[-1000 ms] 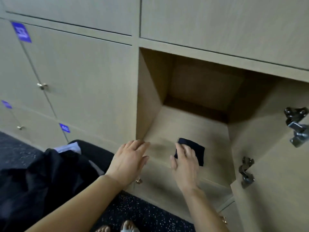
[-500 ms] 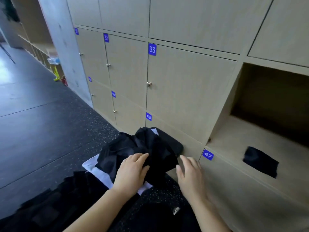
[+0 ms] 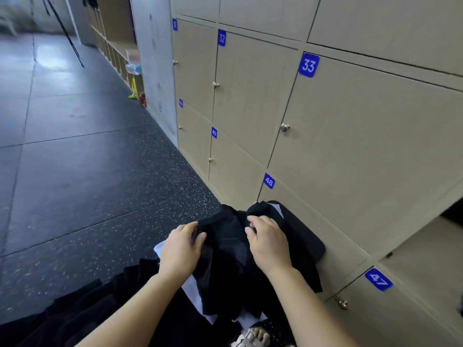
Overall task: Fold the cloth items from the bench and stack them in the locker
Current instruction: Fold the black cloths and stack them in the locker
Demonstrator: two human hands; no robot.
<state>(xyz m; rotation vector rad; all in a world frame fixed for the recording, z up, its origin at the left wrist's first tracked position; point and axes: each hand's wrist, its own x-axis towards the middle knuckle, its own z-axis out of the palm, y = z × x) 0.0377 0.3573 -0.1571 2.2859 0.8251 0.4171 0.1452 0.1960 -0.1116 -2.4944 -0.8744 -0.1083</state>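
- The black cloth (image 3: 229, 259) lies in a crumpled heap just below the blue label 48 (image 3: 268, 181), towards the viewer, on the dark rounded tabletop (image 3: 309, 242), whose padded edge shows on the locker side of the heap
- The left hand (image 3: 181, 246) sits below label 48 and to its left, at the heap's left edge; its fingers curl over the fabric and the thumb presses in from the side, so it grips a fold of the black cloth
- The right hand (image 3: 269, 242) is directly below label 48, on the upper right part of the heap; its fingers are bent tight and pinch a raised bunch of the same black cloth at the knuckles
- The two hands are apart, with a band of black cloth stretched between them
- A white cloth (image 3: 194, 289) lies beneath the black one, further below label 48, showing beside the left wrist and between the forearms
- The open locker (image 3: 426, 249) is to the lower right of label 48, with the label 47 (image 3: 378, 279) just under its front edge; only its pale floor shows at the frame's edge
- More black fabric spreads over the speckled floor (image 3: 105, 201) to the lower left of label 48
- A sandalled foot (image 3: 251, 336) shows far below label 48, at the bottom of the view
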